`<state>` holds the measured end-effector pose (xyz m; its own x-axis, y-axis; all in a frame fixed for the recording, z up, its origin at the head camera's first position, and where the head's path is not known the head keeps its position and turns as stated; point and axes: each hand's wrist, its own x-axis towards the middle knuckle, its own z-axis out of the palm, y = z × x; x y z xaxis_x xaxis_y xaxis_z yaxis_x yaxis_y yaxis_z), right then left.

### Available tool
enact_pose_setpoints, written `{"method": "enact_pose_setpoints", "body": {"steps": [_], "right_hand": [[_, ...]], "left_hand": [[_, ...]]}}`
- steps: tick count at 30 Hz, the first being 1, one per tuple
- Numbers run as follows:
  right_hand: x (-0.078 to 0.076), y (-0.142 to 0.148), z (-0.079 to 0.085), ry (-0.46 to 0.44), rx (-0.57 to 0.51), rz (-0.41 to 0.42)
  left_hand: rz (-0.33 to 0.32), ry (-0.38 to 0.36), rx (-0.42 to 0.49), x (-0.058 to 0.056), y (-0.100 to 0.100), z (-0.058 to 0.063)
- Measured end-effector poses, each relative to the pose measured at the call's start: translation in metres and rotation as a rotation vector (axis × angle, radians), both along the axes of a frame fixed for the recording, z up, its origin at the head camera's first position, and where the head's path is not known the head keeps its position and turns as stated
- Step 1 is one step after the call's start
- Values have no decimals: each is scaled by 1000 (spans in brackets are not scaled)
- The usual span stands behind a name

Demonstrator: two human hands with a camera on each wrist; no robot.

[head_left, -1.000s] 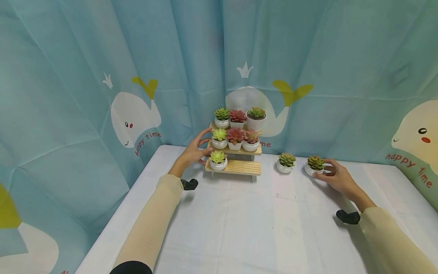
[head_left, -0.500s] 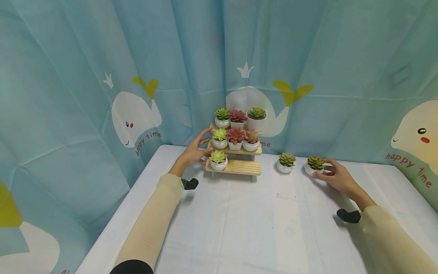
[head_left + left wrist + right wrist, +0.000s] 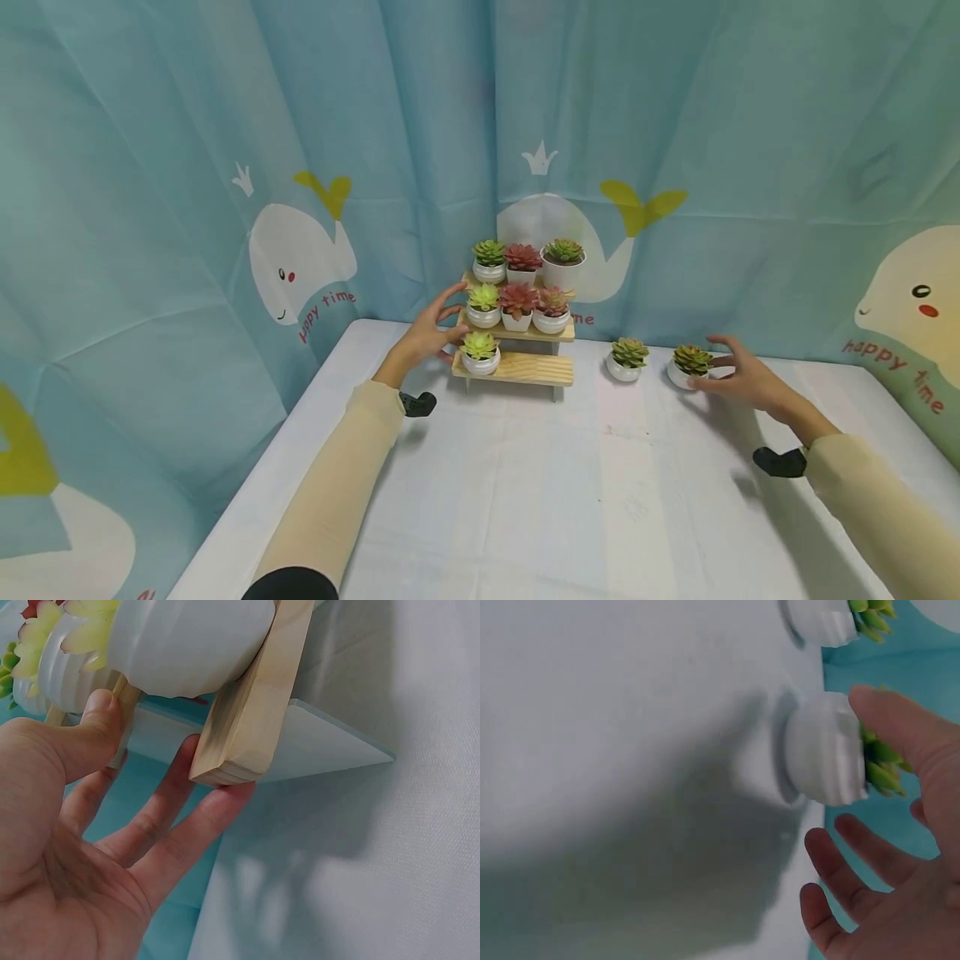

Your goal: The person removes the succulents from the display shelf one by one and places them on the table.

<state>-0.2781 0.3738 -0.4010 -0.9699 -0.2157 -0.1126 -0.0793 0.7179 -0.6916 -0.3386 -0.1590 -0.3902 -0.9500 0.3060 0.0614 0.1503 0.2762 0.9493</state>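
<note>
A three-tier wooden plant stand (image 3: 528, 367) holds small potted succulents at the back of the table. My left hand (image 3: 426, 335) grips its left side: in the left wrist view the thumb overlaps the middle shelf's end and two fingertips touch the lowest shelf (image 3: 251, 727). On that shelf's left end sits a yellow-green succulent in a white pot (image 3: 480, 353). To the right, a green succulent in a round white pot (image 3: 688, 367) stands on the table. My right hand (image 3: 746, 379) is around its right side, fingers spread apart from the pot (image 3: 825, 750), thumb at its rim.
Another green succulent in a white pot (image 3: 626, 360) stands between the stand and my right hand. The upper two tiers carry several red and green succulents (image 3: 517, 300). A blue whale-print curtain (image 3: 420, 167) hangs right behind the white-covered table (image 3: 555, 483).
My right hand's fingers have spread and lifted off the succulent's pot, and its wrist has shifted right and up. My left hand keeps its place on the stand; the pots have not moved.
</note>
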Motion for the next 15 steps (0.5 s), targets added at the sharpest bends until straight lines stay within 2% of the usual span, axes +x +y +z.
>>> {"method": "enact_pose_setpoints", "body": {"steps": [11, 15], "right_hand": [[4, 1, 32, 31, 81, 72], [6, 0, 41, 71, 90, 80]], "left_hand": [[-11, 11, -4, -1, -1, -1], [-17, 15, 3, -1, -2, -1]]}}
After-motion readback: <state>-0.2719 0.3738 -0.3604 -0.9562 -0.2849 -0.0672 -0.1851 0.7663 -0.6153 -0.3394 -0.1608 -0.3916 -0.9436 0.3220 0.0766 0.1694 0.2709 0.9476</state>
